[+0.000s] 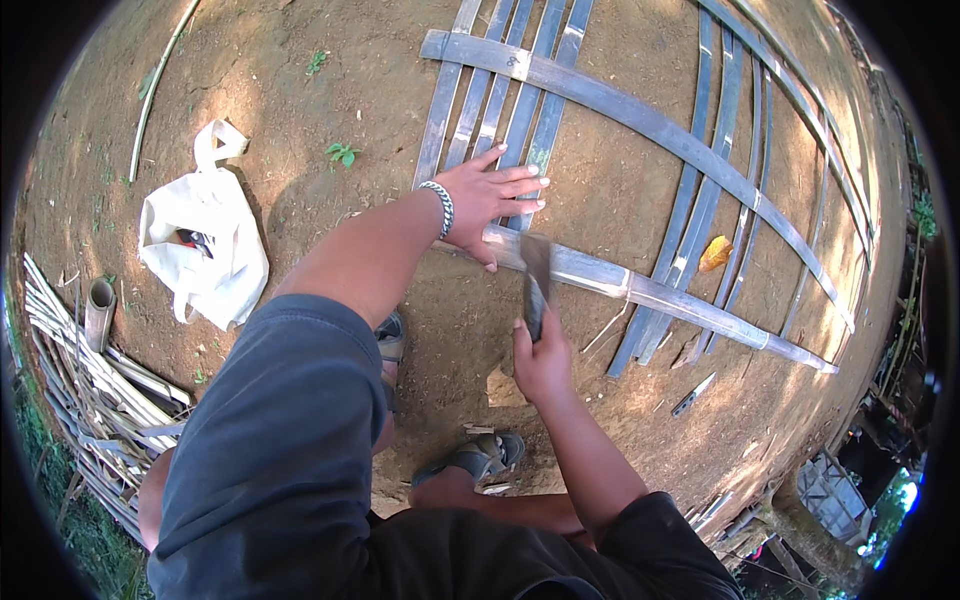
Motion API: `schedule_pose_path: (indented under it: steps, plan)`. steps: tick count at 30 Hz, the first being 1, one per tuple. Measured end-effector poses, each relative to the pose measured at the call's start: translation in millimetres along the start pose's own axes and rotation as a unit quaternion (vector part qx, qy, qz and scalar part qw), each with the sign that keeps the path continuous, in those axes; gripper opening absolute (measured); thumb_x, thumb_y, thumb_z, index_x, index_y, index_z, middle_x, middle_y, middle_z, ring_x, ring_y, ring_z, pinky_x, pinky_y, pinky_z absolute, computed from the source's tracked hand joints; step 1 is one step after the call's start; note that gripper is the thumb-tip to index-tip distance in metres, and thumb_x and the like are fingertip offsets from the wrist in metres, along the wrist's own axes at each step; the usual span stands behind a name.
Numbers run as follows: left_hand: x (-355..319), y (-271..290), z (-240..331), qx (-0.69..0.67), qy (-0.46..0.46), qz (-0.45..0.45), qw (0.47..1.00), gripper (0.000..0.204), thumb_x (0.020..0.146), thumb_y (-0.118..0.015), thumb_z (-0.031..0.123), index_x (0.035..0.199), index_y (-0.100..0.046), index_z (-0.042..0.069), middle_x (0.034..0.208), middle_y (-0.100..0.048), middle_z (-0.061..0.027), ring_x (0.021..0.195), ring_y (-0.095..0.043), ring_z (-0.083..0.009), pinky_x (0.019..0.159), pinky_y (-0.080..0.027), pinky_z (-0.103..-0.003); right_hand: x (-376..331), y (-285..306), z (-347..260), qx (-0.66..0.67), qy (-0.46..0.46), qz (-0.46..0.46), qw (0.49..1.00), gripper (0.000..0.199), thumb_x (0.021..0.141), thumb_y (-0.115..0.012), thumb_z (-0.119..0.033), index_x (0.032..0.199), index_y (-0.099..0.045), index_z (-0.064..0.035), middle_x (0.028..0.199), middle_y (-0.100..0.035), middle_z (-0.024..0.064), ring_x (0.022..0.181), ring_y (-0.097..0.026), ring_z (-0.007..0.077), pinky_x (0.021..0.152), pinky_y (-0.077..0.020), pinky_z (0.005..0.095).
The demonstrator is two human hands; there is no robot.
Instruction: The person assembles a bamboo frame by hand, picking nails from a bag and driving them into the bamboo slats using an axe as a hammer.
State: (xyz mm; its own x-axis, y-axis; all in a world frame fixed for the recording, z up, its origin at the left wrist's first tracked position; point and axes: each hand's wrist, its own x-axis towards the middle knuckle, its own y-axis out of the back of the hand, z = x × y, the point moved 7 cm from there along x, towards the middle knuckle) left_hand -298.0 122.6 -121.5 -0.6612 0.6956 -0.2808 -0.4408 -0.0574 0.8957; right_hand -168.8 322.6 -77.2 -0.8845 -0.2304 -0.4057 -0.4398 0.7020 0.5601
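My left hand (484, 203), with a chain bracelet at its wrist, lies with fingers spread over the near ends of several narrow bamboo slats (490, 103). Its thumb reaches down onto a wider split bamboo strip (590, 270) that crosses them. Closed around a dark, flat-looking hand tool (537, 275) is my right hand (543, 365). The tool's upper end is over the wide strip, just right of my left hand; blur hides its exact kind and whether it touches. Another wide strip (640, 118) crosses the slats farther off.
More slats (700, 220) form a lattice to the right, with a yellow leaf (716, 253) among them. A small knife (693, 396) lies on the dirt. At left are a white bag (205, 245), a bamboo tube (100, 312) and piled bamboo strips (85, 420). My sandalled feet (480, 458) stand close by.
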Motion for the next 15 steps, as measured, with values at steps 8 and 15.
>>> schedule_pose_path:
  steps: [8, 15]
  plan:
    - [-1, -2, -1, -0.014, -0.007, 0.029, 0.999, 0.118, 0.069, -0.077, 0.080, 0.163, -0.038, 0.021, 0.175, -0.023, -0.0037, 0.163, -0.017, -0.0208, 0.132, -0.003, -0.057, -4, 12, -11, 0.060, 0.040, 0.036, 0.997, 0.058, 0.100, -0.065, -0.015, 0.153, -0.046, -0.0025, 0.115, -0.070, 0.0300, 0.103, -0.071, 0.0474, 0.088, -0.0564, 0.0472]
    - [-6, -5, -3, -0.014, 0.007, 0.008, 1.000, 0.117, 0.070, -0.075, 0.081, 0.163, -0.038, 0.021, 0.175, -0.023, -0.0033, 0.163, -0.017, -0.0204, 0.132, -0.003, -0.056, 28, 7, -44, -0.096, -0.148, -0.142, 0.974, 0.069, 0.099, -0.064, -0.015, 0.161, -0.035, -0.0056, 0.118, -0.069, 0.0325, 0.107, -0.068, 0.0510, 0.092, -0.0553, 0.0523]
